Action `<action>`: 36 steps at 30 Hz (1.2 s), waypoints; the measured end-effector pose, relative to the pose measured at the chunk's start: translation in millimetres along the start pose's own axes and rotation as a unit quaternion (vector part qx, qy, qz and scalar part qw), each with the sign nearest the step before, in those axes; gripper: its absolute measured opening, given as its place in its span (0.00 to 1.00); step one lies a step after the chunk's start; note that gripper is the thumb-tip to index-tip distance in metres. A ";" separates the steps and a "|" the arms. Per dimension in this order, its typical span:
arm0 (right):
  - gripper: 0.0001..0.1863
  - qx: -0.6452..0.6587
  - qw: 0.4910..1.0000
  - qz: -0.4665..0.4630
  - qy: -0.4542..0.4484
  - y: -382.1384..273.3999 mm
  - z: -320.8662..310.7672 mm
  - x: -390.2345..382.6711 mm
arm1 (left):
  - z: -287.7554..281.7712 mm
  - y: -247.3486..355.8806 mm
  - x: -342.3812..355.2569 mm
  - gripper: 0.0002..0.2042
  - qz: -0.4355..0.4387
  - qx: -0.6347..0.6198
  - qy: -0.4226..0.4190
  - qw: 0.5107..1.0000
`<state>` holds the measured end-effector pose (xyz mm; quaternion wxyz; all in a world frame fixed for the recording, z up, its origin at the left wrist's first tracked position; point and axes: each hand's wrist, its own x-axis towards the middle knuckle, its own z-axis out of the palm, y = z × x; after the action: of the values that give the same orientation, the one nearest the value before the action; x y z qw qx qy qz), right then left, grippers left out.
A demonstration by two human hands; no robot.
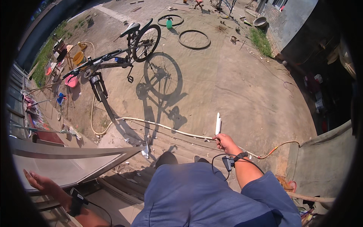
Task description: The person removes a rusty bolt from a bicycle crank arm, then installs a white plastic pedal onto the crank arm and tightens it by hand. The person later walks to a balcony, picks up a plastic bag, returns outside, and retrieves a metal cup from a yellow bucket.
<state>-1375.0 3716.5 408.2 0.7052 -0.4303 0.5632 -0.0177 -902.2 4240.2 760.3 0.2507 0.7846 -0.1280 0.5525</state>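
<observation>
My right hand (pixel 225 142) is closed round the lower end of a slim white stick-like thing (pixel 218 123), which points away from me. Its exact kind is not clear. Below that hand, a pale hose (pixel 181 134) runs across the ground. At the lower left, my left hand (pixel 38 182) has its fingers stretched out and grips nothing I can see. It is beside a grey-white panel (pixel 68 166) with a dark edge; whether they touch, I cannot tell. Each wrist wears a dark strap with a small cabled device.
Shallow steps (pixel 166 145) lie right before my feet. Beyond them stands a bicycle (pixel 124 56), casting a long shadow. Two loose tyres (pixel 194 39) and a green spray bottle (pixel 169 24) lie farther off. Buckets and a pink basin (pixel 71 81) stand left; a dark doorway opens right.
</observation>
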 end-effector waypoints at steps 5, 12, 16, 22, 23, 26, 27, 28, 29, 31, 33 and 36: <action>0.08 0.008 1.000 0.005 -0.018 -34.0 -57.9 24.1 | -79.0 36.3 -272.7 0.32 -0.638 -0.282 -0.199 0.688; 0.05 -0.094 0.994 0.022 -0.057 -82.8 -41.1 86.7 | -189.5 103.3 -379.5 0.22 -0.813 -0.283 -0.009 0.509; 0.08 -0.148 0.985 0.030 -0.082 -109.1 -3.6 130.7 | -218.8 111.0 -405.3 0.25 -0.813 -0.207 0.065 0.541; 0.09 -0.208 0.971 0.014 -0.118 -166.0 29.3 195.0 | -162.0 147.6 -489.6 0.29 -0.887 -0.068 -0.065 0.451; 0.08 -0.201 0.973 0.007 -0.117 -175.5 25.8 205.9 | -134.5 156.8 -499.5 0.30 -0.895 -0.064 -0.102 0.430; 0.06 -0.176 0.979 0.003 -0.101 -206.3 2.0 237.3 | -19.4 199.0 -477.5 0.32 -0.876 -0.097 -0.203 0.427; 0.06 -0.167 0.981 0.009 -0.096 -213.5 -7.6 251.7 | 16.2 205.4 -468.1 0.30 -0.850 -0.089 -0.246 0.458; 0.06 -0.160 0.983 0.016 -0.092 -226.2 -16.0 268.9 | 49.4 213.4 -463.8 0.29 -0.822 -0.080 -0.285 0.486; 0.06 -0.155 0.984 0.011 -0.083 -237.5 -24.1 284.8 | 81.9 219.0 -458.8 0.29 -0.804 -0.076 -0.304 0.505; 0.07 -0.147 0.987 0.001 -0.058 -260.6 -47.1 322.8 | 145.4 227.2 -458.7 0.27 -0.766 -0.072 -0.344 0.539; 0.09 -0.119 0.992 -0.006 -0.052 -282.8 -81.1 380.1 | 210.7 234.0 -479.2 0.24 -0.759 -0.054 -0.349 0.547; 0.09 -0.102 0.994 -0.005 -0.023 -350.7 -117.0 457.8 | 321.1 266.9 -506.8 0.20 -0.764 -0.028 -0.389 0.514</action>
<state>-1141.4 3194.0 271.9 0.6700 -0.5031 0.5439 0.0465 -952.8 3805.2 271.0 0.5231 0.7088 0.4206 -0.2168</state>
